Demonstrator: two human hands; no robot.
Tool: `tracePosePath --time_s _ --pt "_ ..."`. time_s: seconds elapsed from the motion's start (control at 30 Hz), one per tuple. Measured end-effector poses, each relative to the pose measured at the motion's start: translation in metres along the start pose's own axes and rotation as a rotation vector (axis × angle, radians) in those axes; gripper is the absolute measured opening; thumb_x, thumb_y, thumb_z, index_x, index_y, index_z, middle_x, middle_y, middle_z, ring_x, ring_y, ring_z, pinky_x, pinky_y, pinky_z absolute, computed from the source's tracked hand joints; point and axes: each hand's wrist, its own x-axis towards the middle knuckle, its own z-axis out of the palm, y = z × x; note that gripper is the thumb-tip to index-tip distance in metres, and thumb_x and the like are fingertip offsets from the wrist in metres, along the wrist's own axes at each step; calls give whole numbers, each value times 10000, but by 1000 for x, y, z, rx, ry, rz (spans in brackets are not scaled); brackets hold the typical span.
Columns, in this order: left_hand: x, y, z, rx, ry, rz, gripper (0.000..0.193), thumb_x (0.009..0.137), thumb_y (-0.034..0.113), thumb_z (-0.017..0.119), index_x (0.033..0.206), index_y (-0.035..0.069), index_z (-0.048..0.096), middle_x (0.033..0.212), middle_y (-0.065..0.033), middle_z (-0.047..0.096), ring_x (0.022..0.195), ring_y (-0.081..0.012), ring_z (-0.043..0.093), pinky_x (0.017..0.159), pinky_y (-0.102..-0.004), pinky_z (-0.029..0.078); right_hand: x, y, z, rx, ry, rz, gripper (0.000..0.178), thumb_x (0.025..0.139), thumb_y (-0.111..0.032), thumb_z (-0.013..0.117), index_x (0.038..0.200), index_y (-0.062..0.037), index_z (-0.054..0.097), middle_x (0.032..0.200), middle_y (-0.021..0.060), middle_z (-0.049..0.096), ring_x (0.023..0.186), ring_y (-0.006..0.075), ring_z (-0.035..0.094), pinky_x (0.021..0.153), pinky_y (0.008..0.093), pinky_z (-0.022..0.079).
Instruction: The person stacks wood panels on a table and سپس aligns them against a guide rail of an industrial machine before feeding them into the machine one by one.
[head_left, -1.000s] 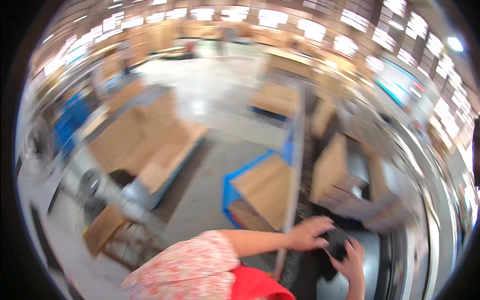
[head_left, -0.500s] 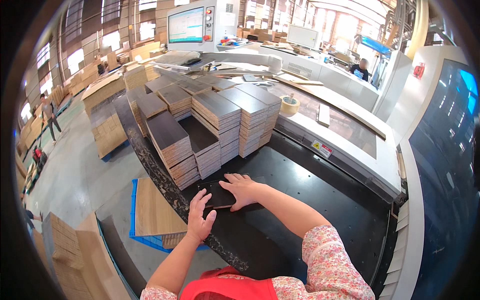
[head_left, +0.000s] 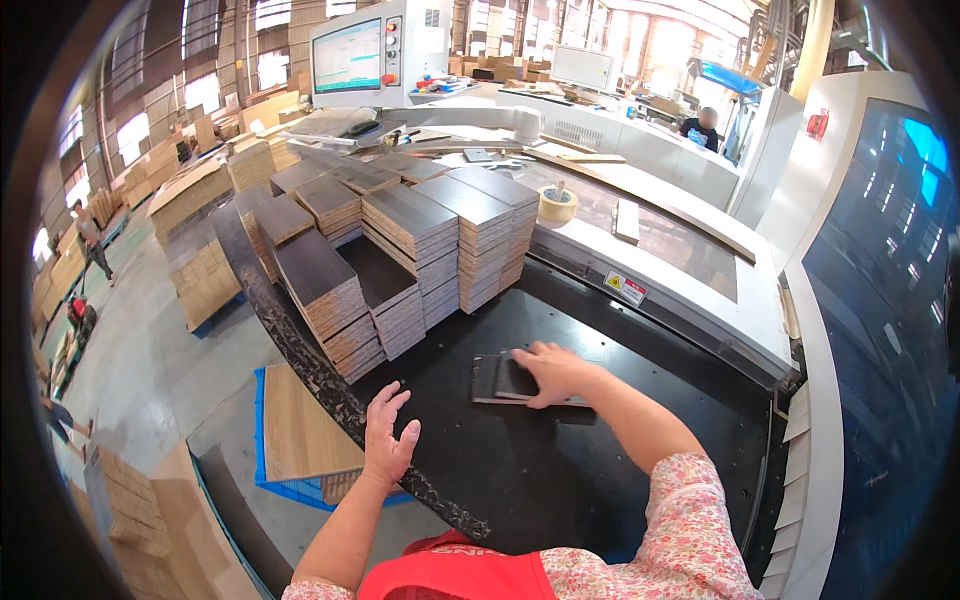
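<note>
My right hand [head_left: 553, 376] is closed over a small dark board [head_left: 515, 380], its fingers across the top and the thumb at the near edge. Another dark board [head_left: 485, 377] shows at its left side and seems to lie under it; the hand hides how far they overlap. Both are on the black tabletop [head_left: 570, 480]. Nothing is in my left hand [head_left: 388, 432], held open with fingers apart over the table's worn curved edge. Beyond the hands stand stacks of dark-faced boards [head_left: 410, 215] with pale, rough cut edges.
A roll of tape [head_left: 557, 204] and a pale strip [head_left: 626, 221] rest on the white machine bed at the back right. Below the table's left edge, wood-coloured panels [head_left: 305, 425] lie on a blue pallet. A person [head_left: 702, 130] is far off at the right.
My right hand has slid right across the tabletop with the dark board, away from the stacks. The left hand stays near the table's edge, now apart from the board.
</note>
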Motion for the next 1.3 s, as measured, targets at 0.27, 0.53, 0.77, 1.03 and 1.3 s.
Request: tracePosePath --time_s 0.27,0.53,0.77,1.03,1.3 --pt "0 1 -1 -5 -10 22 524 880 397 616 1247 26 578 1371 -197 492 1253 -378 467 1076 -456 361 -110 119 -1 303 592 435 1083 625 -314 778 1500 20 235 1346 275 424 1257 431 443 1061 455 384" --pt "2 4 2 -25 -18 27 504 843 329 664 1239 28 584 1358 -182 506 1244 -370 477 1066 -445 379 -179 196 46 603 1188 610 1208 717 -181 814 1542 -21 -54 1516 234 241 1379 358 320 1143 397 289" --pt "0 4 -3 -17 -20 13 496 817 287 692 1230 31 595 1336 -175 529 1226 -363 487 1056 -441 390 -177 171 60 951 1385 582 1181 743 -69 749 1531 -21 -129 1522 162 232 1377 306 320 1154 390 261" --pt "0 5 -2 -12 -17 8 500 796 267 709 1228 39 599 1332 -166 539 1212 -360 496 1047 -438 400 -169 169 87 816 1388 542 1208 733 -219 790 1540 -15 -85 1525 206 201 1385 323 297 1142 421 276" --pt "0 7 -4 1 -13 1 491 764 203 727 1212 42 610 1316 -164 554 1194 -359 513 1030 -432 421 -162 156 84 748 1372 539 1162 754 -142 771 1542 -9 -72 1524 198 202 1360 309 339 1117 405 327"
